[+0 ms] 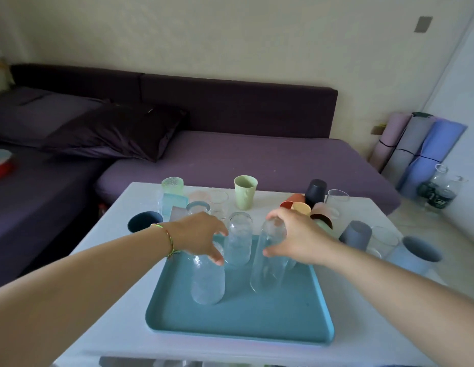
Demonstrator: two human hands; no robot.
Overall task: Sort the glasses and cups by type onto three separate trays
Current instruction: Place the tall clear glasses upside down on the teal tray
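Observation:
A blue tray (241, 316) lies at the table's near edge with three tall clear glasses standing upside down on it. My left hand (201, 235) rests its fingers on the top of the near-left glass (208, 282). The middle glass (238, 241) stands free between my hands. My right hand (296, 235) curls round the upper part of the right glass (269, 263), which leans slightly. Behind the tray stand a green cup (245, 192), a textured pale green glass (172, 185), a dark blue cup (144, 221) and small clear glasses (218, 203).
Coloured plastic cups (299, 207) lie in a heap at the back right, next to a dark cup (315, 192). Grey-blue cups (356, 235) and clear glasses (382, 242) crowd the right edge. A purple sofa (257, 160) runs behind the white table (119, 300).

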